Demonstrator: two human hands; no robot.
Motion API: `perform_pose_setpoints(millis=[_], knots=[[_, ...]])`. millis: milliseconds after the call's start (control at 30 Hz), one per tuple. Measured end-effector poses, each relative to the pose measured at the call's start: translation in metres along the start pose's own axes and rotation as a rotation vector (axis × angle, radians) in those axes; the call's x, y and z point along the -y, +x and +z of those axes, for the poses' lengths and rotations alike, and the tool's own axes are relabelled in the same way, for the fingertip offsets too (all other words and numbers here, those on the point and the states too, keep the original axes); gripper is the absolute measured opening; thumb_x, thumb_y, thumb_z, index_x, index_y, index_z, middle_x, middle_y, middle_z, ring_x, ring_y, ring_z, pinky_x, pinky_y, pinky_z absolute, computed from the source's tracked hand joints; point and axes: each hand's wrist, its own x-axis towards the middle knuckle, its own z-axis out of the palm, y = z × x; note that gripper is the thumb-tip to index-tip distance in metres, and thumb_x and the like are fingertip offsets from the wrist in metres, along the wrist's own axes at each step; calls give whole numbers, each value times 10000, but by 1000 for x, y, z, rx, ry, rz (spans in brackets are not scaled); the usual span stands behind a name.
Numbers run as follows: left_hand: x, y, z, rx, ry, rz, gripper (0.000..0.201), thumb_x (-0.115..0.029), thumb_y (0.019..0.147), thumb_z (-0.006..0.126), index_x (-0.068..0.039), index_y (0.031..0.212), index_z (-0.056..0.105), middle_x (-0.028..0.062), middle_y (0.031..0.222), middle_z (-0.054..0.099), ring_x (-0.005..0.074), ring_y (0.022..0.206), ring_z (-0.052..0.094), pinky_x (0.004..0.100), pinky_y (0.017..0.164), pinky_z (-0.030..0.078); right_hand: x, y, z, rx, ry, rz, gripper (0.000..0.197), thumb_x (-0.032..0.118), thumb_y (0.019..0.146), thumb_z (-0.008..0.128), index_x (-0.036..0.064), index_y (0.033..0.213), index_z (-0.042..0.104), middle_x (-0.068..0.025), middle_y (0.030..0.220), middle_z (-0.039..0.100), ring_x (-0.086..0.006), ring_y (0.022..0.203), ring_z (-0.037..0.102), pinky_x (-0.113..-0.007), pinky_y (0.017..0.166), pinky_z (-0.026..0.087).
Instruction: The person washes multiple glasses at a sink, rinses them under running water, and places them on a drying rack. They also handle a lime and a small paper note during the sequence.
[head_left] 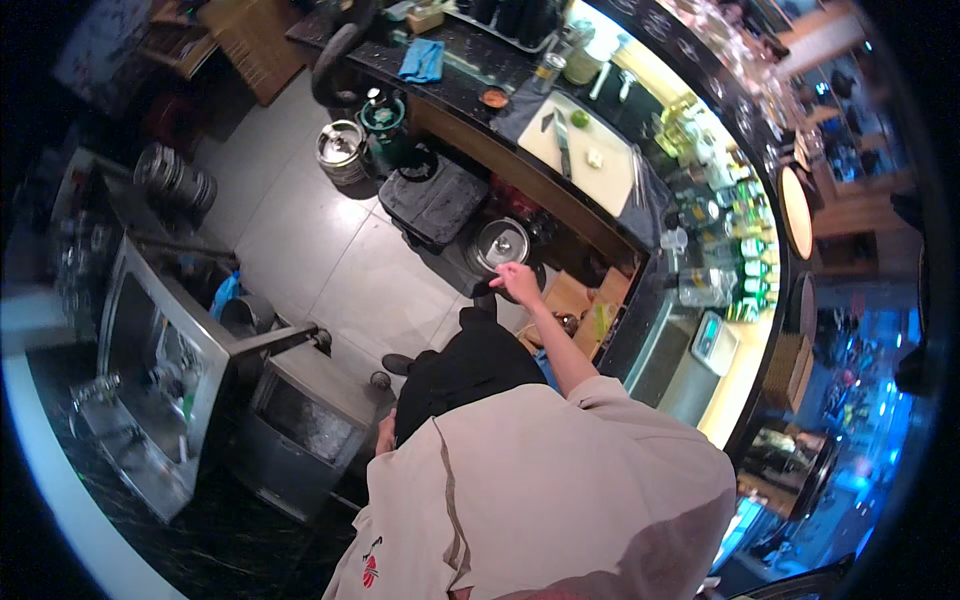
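Note:
My right hand (514, 283) is held out in front of my body, its fingers drawn together. Whether anything sits between them is too small to make out. Just beyond it stands a round steel keg (500, 245), below the counter. My left hand (386, 432) hangs low beside my dark trousers, mostly hidden by my sleeve, so its fingers do not show. Nearest to that hand is the steel ice bin (312, 415) with its lid up. On the counter to the right lies a cream cutting board (540, 125) bearing a knife (563, 146) and a green lime (580, 118).
A black lidded bin (432, 200), a green gas cylinder (383, 118) and another keg (342, 148) stand on the tiled floor (330, 250). At the left is a steel sink (140, 450). Bottles (752, 270) and a scale (709, 336) line the right counter.

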Motion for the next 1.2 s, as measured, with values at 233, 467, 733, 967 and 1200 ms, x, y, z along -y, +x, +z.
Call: perform_pose_setpoints(millis=[233,467,733,967,1200], knots=[[-85,-38,-57,-364,-67,-71,355,-380,880,513,-63,1015,593,29,724,594,183,641,608,333,558,510,14,15,-119,-626,-115,-170,264,252,882,549,19,817,654,-94,749,698,-195,691,666,-340,657,509],[-151,-37,4,-427,-291,158,272,-363,921,527,-94,946,562,46,724,592,209,618,612,347,572,527,10,150,-276,-857,-660,-139,292,170,845,567,23,1098,561,-201,1078,563,-379,1060,537,-462,877,439],[-169,-14,113,-175,245,294,244,-259,940,547,-70,786,561,-3,632,510,112,484,493,282,435,428,-15,240,-326,-885,-860,277,273,157,898,529,15,1124,470,-211,1159,450,-382,1007,550,-467,839,483],[-175,6,89,-309,-242,180,210,-214,936,529,-39,822,555,9,617,507,130,454,522,274,381,426,37,210,-333,-754,-659,11,364,47,767,595,-57,1065,415,-297,1073,445,-431,972,550,-472,857,471],[-244,-3,155,51,201,262,314,-296,956,525,-20,1098,581,87,980,646,180,797,656,294,656,516,147,122,-223,-924,-200,-530,181,1,754,553,-1,920,482,-160,827,487,-301,732,526,-397,655,442]])
